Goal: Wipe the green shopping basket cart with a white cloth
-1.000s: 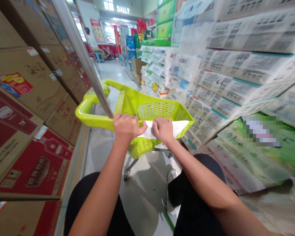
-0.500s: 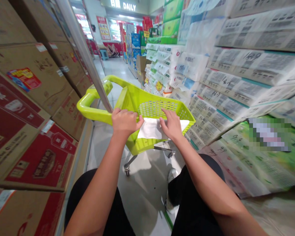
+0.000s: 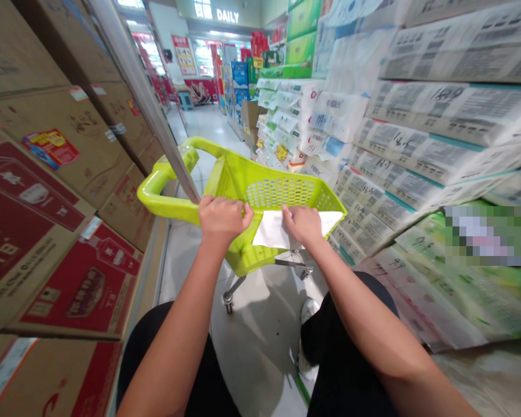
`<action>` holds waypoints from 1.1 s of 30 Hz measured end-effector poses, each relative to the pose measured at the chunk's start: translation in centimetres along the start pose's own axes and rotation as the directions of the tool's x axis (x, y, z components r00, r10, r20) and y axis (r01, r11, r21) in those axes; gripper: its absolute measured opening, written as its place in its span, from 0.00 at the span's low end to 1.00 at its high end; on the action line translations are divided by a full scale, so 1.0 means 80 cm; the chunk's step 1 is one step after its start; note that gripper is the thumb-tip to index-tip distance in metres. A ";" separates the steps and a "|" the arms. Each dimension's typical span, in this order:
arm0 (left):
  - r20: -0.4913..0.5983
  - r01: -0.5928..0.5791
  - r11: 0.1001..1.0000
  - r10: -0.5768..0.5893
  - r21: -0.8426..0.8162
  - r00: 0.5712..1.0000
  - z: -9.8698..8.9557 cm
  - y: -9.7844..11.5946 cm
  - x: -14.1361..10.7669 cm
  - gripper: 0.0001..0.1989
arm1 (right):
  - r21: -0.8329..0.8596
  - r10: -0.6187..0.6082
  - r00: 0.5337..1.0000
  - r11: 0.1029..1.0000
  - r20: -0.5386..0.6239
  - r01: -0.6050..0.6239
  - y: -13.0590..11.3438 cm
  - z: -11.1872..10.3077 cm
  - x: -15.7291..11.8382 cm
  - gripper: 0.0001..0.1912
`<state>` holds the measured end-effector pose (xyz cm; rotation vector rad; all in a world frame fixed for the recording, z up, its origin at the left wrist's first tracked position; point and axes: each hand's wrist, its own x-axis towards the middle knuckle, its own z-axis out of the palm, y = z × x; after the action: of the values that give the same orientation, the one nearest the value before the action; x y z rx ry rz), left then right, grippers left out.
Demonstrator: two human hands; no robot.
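A yellow-green shopping cart (image 3: 219,174) stands sideways in front of me, its handle end to the left. My left hand (image 3: 223,217) is closed round the near top rim of its basket, thumb pointing right. A white cloth (image 3: 269,229) is draped over the same rim farther right. On that cloth lies my right hand (image 3: 303,223), fingers curled over the rim and pressing the cloth against it. The fingertips of both hands are hidden behind the rim.
Cardboard cartons (image 3: 82,278) are stacked close on the left, behind a metal post (image 3: 151,98). White packs (image 3: 421,136) are piled on the right. Farther down the aisle, a person (image 3: 173,69) is near a blue stool (image 3: 185,100).
My right hand's fingers have gone from stretched out to curled over the rim. The cloth has shifted slightly right. My left hand keeps its grip. A person has come into view far off.
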<state>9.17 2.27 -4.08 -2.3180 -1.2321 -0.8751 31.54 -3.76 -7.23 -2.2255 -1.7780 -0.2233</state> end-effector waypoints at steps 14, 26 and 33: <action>-0.065 -0.037 0.998 0.033 -0.059 0.997 0.012 0.012 -0.003 0.17 | 0.119 -0.209 0.978 0.970 -0.021 0.210 -0.035 -0.007 -0.002 0.28; -0.121 -0.016 1.000 0.017 0.003 0.992 0.014 0.019 -0.001 0.18 | -0.052 -0.014 0.989 0.998 0.145 0.021 0.027 -0.013 0.005 0.31; -0.100 -0.075 0.994 0.084 0.083 0.991 0.003 0.020 -0.006 0.18 | 0.092 -0.273 0.961 0.959 0.035 0.269 0.003 -0.014 -0.009 0.32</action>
<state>10.37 1.22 -4.64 -2.2139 -1.1039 -0.8906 31.65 -4.87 -6.38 -1.9387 -2.0754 -0.1467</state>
